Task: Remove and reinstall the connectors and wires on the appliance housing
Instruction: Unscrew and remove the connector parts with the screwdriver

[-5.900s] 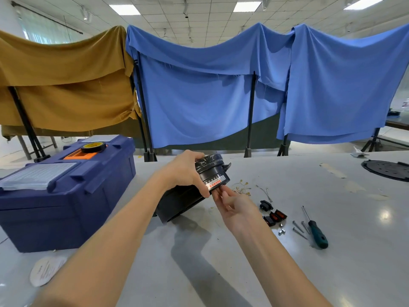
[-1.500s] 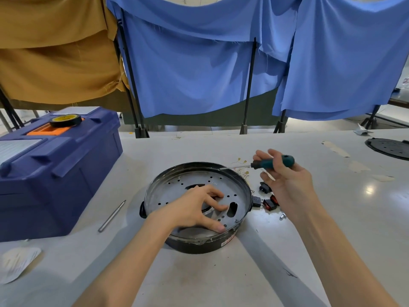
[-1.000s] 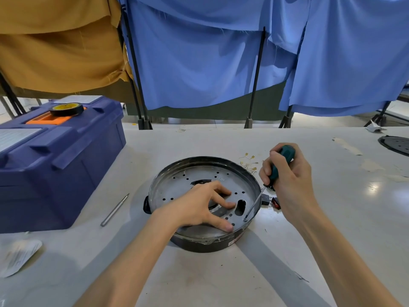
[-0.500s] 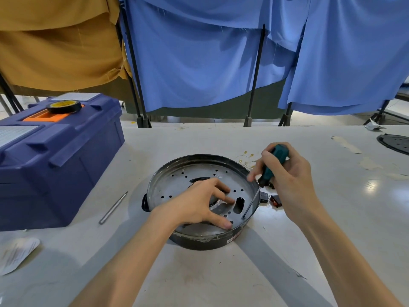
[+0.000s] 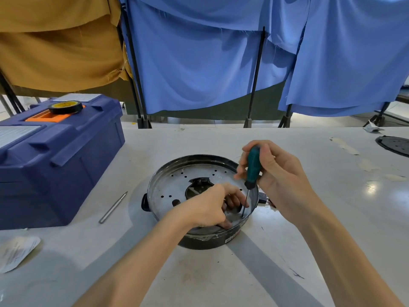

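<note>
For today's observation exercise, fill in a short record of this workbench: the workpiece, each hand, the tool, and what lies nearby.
Workpiece: round appliance housing, perforated metal plate up, on table
Right hand: grips teal-handled screwdriver, tip down on plate near rim
Left hand: rests on plate, fingers curled beside the tip
Nearby: blue toolbox at left, tape roll on its lid; metal rod on table

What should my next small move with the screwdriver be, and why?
Probably seat the tip firmly and start turning. Your right hand grips the screwdriver nearly upright, its tip down on the perforated plate near the right rim, and your left hand rests on that plate, steadying the housing.
</note>
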A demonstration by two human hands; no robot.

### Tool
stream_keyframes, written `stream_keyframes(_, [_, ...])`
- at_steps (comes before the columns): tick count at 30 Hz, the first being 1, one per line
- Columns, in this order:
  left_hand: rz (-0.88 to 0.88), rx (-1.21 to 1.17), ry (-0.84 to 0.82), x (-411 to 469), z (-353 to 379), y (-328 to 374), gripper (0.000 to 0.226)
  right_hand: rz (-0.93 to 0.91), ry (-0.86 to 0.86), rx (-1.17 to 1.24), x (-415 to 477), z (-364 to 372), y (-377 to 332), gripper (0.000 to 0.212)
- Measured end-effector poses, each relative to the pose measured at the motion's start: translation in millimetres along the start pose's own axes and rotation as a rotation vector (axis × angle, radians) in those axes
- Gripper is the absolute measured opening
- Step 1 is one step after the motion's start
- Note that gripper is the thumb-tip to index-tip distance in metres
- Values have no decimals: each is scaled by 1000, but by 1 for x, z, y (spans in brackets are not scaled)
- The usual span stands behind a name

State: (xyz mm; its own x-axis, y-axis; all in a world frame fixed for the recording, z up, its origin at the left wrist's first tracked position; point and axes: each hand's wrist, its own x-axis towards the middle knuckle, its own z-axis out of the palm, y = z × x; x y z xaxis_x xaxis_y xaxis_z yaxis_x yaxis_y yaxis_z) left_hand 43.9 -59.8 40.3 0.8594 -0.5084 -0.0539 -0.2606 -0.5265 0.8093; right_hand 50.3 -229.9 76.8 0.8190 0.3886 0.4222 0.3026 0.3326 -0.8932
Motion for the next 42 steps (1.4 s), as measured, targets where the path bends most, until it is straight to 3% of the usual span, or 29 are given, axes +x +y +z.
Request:
stream_keyframes(3, [39, -13, 16, -1, 2, -3, 48, -29, 14, -60, 3, -1, -3, 15])
stream_keyframes(8, [13, -125, -2, -1, 3, -1, 52, -36, 52, -95, 1, 4, 4, 24])
stream_keyframes(12, [-9, -148, -10, -2, 0, -1, 56, 6, 33, 41, -2, 1, 5, 34])
stream_keyframes(18, [-6, -181, 11, -4, 1, -2, 52, -49, -51, -61, -3, 7, 0, 18])
stream_keyframes(24, [-5, -181, 41, -5, 3, 2, 43, -110, 193, -178, -6, 9, 4, 14])
stream_keyframes(29, [76, -175, 120, -4, 2, 11, 18, -157, 310, -322, -7, 17, 5, 29])
stream_keyframes(34, [25, -321, 225, 5, 13, 19, 9, -148, 433, -516, -1, 25, 1, 41])
stream_keyframes(36, [-1, -380, 244, 6, 14, 18, 10, -137, 383, -528, 1, 20, -5, 38])
stream_keyframes(40, [-2, -416, 234, 5, 13, 14, 12, -151, 121, -413, 1, 14, -17, 36])
stream_keyframes(42, [1, -403, 229, 5, 13, 14, 9, -188, 165, -437, -1, 14, -15, 27])
